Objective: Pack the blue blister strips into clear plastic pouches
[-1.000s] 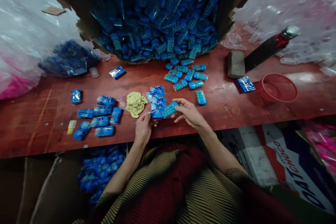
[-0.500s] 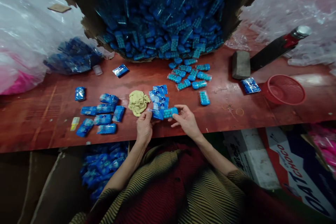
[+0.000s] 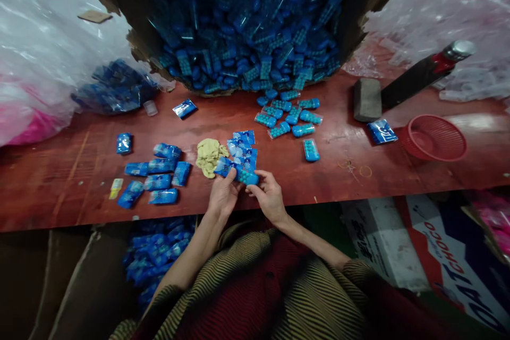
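Note:
My left hand (image 3: pixel 223 195) is closed on a blue printed wrapper (image 3: pixel 223 166), thumb on top. My right hand (image 3: pixel 271 197) pinches the capped end of a small clear candy container (image 3: pixel 246 175) with blue balls inside. The container's other end meets the wrapper; whether it is inside the opening I cannot tell. Just beyond my hands lie several flat blue wrappers (image 3: pixel 244 147) in an overlapping row. A crumpled yellow-green cloth (image 3: pixel 210 156) sits beside them. Wrapped blue packs (image 3: pixel 158 181) are grouped to the left, and bare containers (image 3: pixel 292 112) lie loose at the back right.
A torn cardboard box (image 3: pixel 135 42) full of blue containers stands at the back of the red table (image 3: pixel 338 170). On the right are a stone block (image 3: pixel 367 99), a dark bottle (image 3: pixel 418 77) and a red basket (image 3: pixel 436 138). Plastic bags (image 3: pixel 35 53) flank the box.
My right hand has moved left and slightly nearer me with the container, now tilted against the wrapper. My left hand has turned, thumb over the wrapper.

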Available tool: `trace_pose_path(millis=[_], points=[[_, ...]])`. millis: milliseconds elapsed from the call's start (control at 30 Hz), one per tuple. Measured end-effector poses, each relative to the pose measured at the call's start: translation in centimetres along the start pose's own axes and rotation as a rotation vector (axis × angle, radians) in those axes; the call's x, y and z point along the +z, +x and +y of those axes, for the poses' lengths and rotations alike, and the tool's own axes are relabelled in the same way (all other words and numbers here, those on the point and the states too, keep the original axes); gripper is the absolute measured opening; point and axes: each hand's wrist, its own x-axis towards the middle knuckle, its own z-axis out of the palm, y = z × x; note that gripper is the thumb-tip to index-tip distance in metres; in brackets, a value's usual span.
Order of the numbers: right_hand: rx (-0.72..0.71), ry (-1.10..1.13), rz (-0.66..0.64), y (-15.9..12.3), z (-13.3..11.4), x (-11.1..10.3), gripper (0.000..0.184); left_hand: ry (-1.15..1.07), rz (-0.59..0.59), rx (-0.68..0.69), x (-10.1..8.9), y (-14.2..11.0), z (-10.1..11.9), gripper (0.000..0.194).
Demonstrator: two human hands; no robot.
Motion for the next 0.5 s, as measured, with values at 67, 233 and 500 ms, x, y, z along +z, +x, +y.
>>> trace_pose_path(millis=[67,233,500], points=[[0.124,0.142,-0.016,0.4,-0.3,0.1,0.039,0.038,-0.091,-0.055,-0.1,-0.1,0.3,0.026],[0.211,0.322,-0.024,1.0,-1.5,0.4,0.039,0.089,-0.312,-0.193,-0.1,-0.3,0.6,0.028],[0.227,0.345,-0.147,1.0,-2.0,-0.5,0.035,0.039,-0.259,-0.198,-0.1,-0.1,0.6,0.015]])
